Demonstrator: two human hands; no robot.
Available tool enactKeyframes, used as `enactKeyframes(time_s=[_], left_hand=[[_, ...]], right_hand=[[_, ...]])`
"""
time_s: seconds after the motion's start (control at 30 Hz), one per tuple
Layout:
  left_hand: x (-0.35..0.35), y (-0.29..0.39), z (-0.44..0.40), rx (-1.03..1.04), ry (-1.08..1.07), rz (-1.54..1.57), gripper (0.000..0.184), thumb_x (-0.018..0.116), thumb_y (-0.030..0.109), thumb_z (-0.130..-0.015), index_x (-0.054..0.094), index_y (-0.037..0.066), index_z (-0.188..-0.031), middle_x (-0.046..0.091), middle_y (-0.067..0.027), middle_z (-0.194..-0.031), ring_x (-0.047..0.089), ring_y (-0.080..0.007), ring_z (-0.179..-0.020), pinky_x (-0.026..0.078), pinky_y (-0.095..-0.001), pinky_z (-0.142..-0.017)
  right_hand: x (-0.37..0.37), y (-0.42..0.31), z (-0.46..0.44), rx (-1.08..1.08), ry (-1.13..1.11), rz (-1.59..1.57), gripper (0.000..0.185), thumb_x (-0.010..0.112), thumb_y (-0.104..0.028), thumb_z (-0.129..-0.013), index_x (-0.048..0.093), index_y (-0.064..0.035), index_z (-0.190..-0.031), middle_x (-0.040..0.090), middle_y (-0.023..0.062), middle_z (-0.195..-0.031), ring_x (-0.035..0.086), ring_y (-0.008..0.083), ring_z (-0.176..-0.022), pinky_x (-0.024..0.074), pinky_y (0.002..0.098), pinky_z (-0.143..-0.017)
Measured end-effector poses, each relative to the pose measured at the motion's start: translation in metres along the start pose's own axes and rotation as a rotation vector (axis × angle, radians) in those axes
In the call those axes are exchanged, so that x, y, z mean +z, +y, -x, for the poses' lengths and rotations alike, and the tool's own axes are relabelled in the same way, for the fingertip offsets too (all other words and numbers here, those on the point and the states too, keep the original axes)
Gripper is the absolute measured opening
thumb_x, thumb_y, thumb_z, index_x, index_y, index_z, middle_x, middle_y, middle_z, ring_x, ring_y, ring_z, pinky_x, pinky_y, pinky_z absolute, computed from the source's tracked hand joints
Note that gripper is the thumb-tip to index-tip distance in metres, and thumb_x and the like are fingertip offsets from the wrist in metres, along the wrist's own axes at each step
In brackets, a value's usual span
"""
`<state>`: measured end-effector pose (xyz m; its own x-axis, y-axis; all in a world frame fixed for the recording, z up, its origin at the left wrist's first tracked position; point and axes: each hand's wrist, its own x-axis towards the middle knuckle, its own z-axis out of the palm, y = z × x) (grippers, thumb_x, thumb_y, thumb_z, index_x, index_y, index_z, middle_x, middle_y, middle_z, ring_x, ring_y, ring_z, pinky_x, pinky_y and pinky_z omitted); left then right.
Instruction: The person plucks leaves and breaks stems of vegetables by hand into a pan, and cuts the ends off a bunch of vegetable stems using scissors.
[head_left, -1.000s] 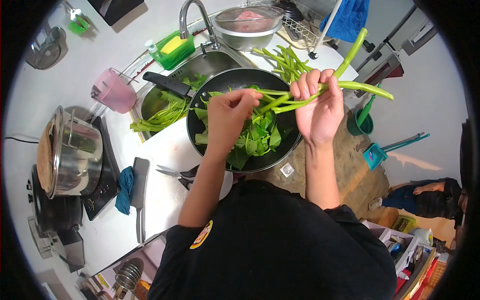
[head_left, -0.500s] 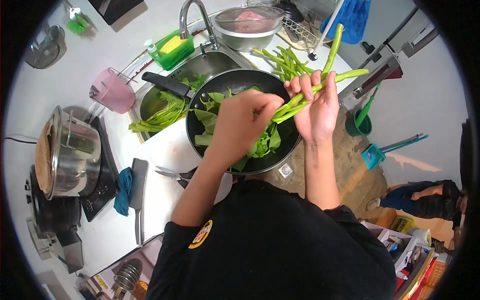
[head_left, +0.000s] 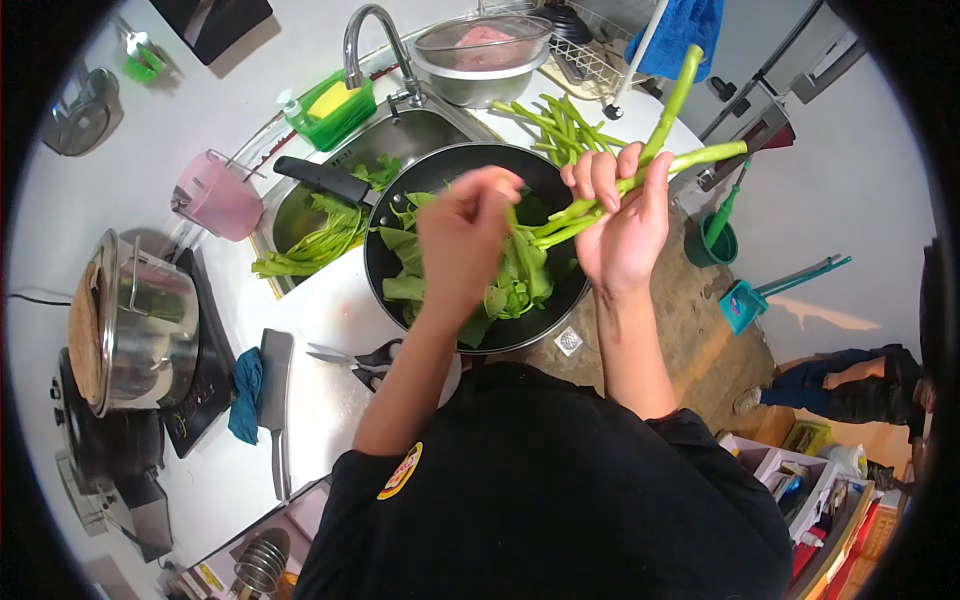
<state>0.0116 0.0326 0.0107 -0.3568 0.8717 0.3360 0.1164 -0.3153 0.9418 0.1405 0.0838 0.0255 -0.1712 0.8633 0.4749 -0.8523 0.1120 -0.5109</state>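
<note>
My right hand (head_left: 627, 225) is closed around a few thick green vegetable stems (head_left: 672, 110), held over the right rim of a black frying pan (head_left: 478, 160). Leaves hang from their lower ends toward the pan. Over the middle of the pan, my left hand (head_left: 462, 235) has its fingers pinched together and slightly blurred; a bit of green shows at the fingertips, but what they hold is unclear. Torn green leaves (head_left: 515, 295) lie in the pan, whose black handle (head_left: 322, 178) points to the upper left, across the sink.
Leafy stems (head_left: 320, 240) lie in the sink (head_left: 430, 122). Bare stems (head_left: 560, 125) rest on the counter behind the pan. Scissors (head_left: 355, 360) and a cleaver (head_left: 274, 390) lie at left, near a steel pot (head_left: 150, 320). A person (head_left: 850, 385) is at far right.
My left hand has moved slightly down and left, away from the stems in my right hand. The right hand keeps its grip, and the view has shifted slightly.
</note>
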Motion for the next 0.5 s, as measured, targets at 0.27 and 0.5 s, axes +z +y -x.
enactKeyframes(time_s=[0.27,0.5], left_hand=[[-0.045,-0.008,-0.015,-0.088,-0.179,-0.419,0.024,0.064,0.010,-0.080,0.066,0.005,-0.104,0.066,-0.0059,-0.089,0.058,-0.0088,-0.073,0.045,-0.0206,-0.069],[-0.001,0.020,-0.002,0.122,-0.405,-0.352,0.023,0.064,0.011,-0.080,0.066,0.004,-0.102,0.065,-0.0060,-0.084,0.057,-0.0098,-0.072,0.045,-0.0219,-0.068]], right_hand=[[-0.009,-0.006,-0.001,0.060,0.157,0.207,0.028,0.035,-0.032,-0.098,0.043,-0.0075,-0.087,0.047,0.0052,-0.075,0.044,0.0160,-0.074,0.0380,0.0323,-0.077],[-0.009,-0.001,0.002,0.244,0.167,0.319,0.032,0.038,-0.039,-0.096,0.044,-0.0087,-0.089,0.045,0.0035,-0.085,0.042,0.0138,-0.078,0.0366,0.0282,-0.073]])
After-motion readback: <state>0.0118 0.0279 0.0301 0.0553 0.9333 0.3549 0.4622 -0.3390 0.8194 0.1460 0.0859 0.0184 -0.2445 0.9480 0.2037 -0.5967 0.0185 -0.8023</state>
